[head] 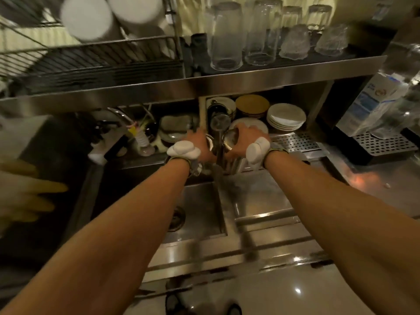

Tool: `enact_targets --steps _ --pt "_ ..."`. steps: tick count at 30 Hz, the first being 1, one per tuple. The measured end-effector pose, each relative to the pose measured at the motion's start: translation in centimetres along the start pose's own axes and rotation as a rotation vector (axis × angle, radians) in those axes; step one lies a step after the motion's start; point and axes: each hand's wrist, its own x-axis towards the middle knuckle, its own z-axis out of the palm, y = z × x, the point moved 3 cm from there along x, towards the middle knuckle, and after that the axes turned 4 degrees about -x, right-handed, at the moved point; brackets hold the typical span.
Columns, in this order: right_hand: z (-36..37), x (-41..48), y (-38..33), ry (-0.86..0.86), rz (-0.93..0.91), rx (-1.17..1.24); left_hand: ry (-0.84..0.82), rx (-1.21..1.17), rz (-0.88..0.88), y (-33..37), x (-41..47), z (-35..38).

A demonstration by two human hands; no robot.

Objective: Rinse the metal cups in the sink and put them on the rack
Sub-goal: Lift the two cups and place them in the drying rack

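Both my arms reach forward over the steel sink (200, 223). My left hand (200, 142) grips a metal cup (210, 143), of which only the rim and part of the wall show. My right hand (246, 138) grips a second metal cup (230, 139), its open mouth turned toward the left. The two cups are close together on either side of the faucet (219, 123). A white pad is strapped at each wrist. The wire dish rack (95, 64) stands on the shelf at the upper left, above and behind my hands.
Upturned glasses (227, 37) line the steel shelf above the sink. Stacked plates (286, 117) and bowls (252, 105) sit under it. A milk carton (372, 103) stands at the right beside a perforated drip tray (384, 144). A yellow-gloved hand (25, 192) is at the left edge.
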Motion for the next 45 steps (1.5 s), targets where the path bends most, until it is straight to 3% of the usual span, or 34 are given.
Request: enact_targets --steps 3,8,13,18,20,23,25,27,31,33,35,36,38,42,44,45 --pt "2.8 0.1 -5.1 -0.071 -0.104 -0.042 0.010 -0.011 -0.131 -5.6 -2.4 0.3" --pt "8.0 -0.2 -10.7 -0.144 -0.164 0.007 -0.192 -0.034 -0.286 -14.5 -5.4 2.3" --pt "13.3 -0.1 -13.2 -0.312 -0.165 -0.007 -0.153 -0.067 -0.351 -20.5 -6.7 3.0" --pt "11.4 2.1 -15.2 -0.028 -0.099 0.156 0.165 -0.220 -0.317 -22.7 -5.3 0.1" --pt "12.9 1.9 -15.0 0.004 -0.041 0.223 0.145 -0.250 -0.347 -23.7 -5.1 0.9" --pt "18.4 -0.2 -13.9 -0.334 -0.056 0.104 -0.204 -0.073 -0.315 -24.3 -6.1 5.0" --pt "20.1 -0.8 -13.1 -0.443 -0.078 0.056 -0.214 -0.007 -0.283 -24.7 -6.6 6.4" --pt "19.0 0.0 -12.9 -0.343 -0.040 0.160 -0.037 -0.140 -0.319 -24.9 -6.1 5.3" --pt "15.5 2.6 -13.2 0.051 0.035 0.316 0.365 -0.422 -0.394 -25.0 -4.3 1.6" --pt "16.4 2.3 -13.2 -0.031 0.023 0.276 0.244 -0.367 -0.419 -24.9 -4.2 2.3" --pt "19.2 1.3 -13.0 -0.330 -0.038 0.083 -0.106 -0.112 -0.351 -24.6 -4.5 4.6" --pt "20.1 0.8 -12.7 -0.423 -0.052 0.015 -0.185 -0.021 -0.313 -24.7 -4.7 5.5" --pt "19.7 1.0 -12.7 -0.387 -0.016 0.088 -0.084 -0.098 -0.319 -25.0 -4.8 5.3" --pt "15.8 3.0 -13.1 -0.004 0.015 0.302 0.393 -0.496 -0.448 -25.6 -3.5 1.7" --pt "15.9 2.8 -13.2 0.000 0.019 0.299 0.349 -0.519 -0.448 -26.2 -3.4 2.1" --pt "16.8 2.3 -13.3 -0.129 -0.007 0.248 0.188 -0.400 -0.405 -26.1 -3.4 3.0"
